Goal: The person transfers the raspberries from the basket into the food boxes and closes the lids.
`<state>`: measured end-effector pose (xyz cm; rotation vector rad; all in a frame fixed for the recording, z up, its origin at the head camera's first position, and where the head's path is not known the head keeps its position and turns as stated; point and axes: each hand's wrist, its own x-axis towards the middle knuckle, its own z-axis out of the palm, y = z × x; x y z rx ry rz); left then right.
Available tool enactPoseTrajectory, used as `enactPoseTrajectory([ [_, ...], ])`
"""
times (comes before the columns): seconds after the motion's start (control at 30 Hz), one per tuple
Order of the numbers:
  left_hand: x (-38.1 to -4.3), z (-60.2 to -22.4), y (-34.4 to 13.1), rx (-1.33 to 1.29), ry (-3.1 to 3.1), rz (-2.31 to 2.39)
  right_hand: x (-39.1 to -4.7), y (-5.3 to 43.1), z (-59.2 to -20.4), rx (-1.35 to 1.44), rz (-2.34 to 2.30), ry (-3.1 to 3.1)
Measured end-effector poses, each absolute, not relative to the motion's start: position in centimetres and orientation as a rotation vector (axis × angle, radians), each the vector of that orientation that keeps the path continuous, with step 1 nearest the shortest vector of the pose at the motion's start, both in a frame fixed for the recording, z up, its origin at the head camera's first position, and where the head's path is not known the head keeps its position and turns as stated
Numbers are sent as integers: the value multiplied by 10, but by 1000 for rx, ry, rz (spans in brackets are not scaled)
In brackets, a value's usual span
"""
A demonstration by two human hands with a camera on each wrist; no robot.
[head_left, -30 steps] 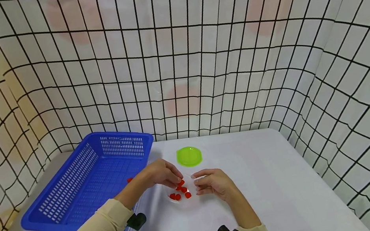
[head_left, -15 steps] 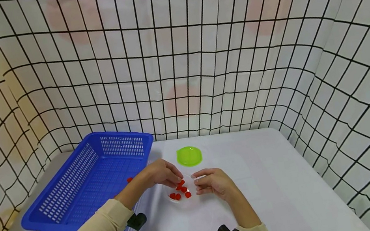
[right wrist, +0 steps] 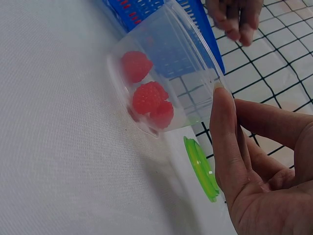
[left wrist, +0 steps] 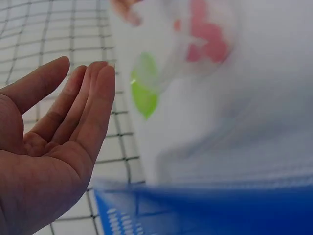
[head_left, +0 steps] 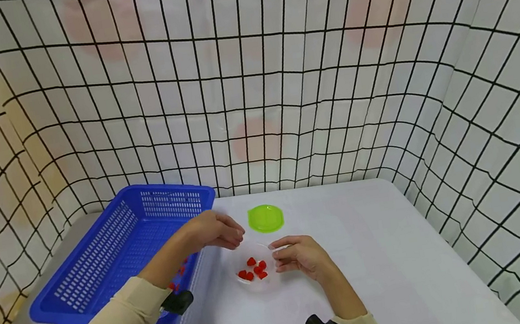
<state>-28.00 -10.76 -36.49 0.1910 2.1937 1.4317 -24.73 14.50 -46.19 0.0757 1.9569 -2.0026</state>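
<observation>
A clear round plastic bowl [head_left: 250, 248] stands on the white table with several red raspberries [right wrist: 149, 97] inside. My right hand [head_left: 305, 259] holds the bowl's right side, its thumb and fingers at the rim in the right wrist view. To the upper left of the bowl, my left hand [head_left: 215, 230] hovers between it and the blue basket [head_left: 163, 187]. The left wrist view shows that hand with loosely bent fingers and nothing in it. More red pieces [head_left: 182, 269] lie in the basket, partly hidden by my left forearm.
Behind the bowl lies a bright green lid [head_left: 265, 218], flat on the table [head_left: 380, 256]. A black wire grid [head_left: 297, 72] in front of white sheeting encloses the back and sides. The basket takes up the table's left side.
My left hand has let go of a raspberry in the bowl and moved up and left towards the basket. The raspberries there have shifted slightly. My right hand has stayed at the bowl.
</observation>
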Motion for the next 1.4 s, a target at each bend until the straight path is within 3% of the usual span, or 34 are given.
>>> enactPoseTrajectory([
  [0.47,-277,-338,-182,161,2220,1578,-246,147,-462,63,-2025,1938],
  [1.0,-259,-364,-250,61,2249,1517,-247,147,-459,62,-2022,1933],
  [1.4,-244,-390,-262,-16,2282,1396,-247,146,-461,75,-2019,1935],
])
